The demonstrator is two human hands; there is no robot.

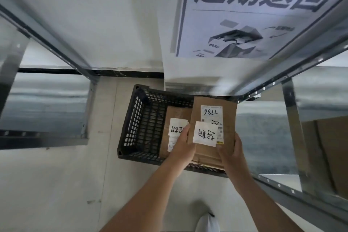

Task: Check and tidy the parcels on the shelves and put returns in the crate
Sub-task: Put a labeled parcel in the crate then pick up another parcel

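- Two metal shelf racks [293, 88] flanking a strip of pale floor [56, 184], one along the left edge and one along the right; large printed sign [250, 19] on the wall at the far end.
- Black lattice crate [143, 122] standing on the floor between the racks, close to the foot of the right rack, long sides running left to right.
- Already lying flat in the crate: a brown parcel [177, 115] with a white handwritten slip, roughly at the middle of the crate floor.
- Held above the crate's right half: a second brown cardboard parcel [212, 154], long axis pointing away from the body toward the far wall, label and white slip [205, 133] face up, partly overlapping the lying parcel.
- Left hand [183, 147] at the held parcel's left edge, grip curled round that edge with the thumb on top.
- Right hand [230, 153] at the near right corner, grip likewise clamped round the cardboard, thumb on the top face near the slip.
- Both hands about equally near; parcel straight ahead of the two grips, directly over the crate.
- Judged: returns step under way, with only a straight lowering needed, slightly rightward to land beside the lying parcel instead of on it.
- Tip of a white shoe [207, 222] at the near edge of the floor.
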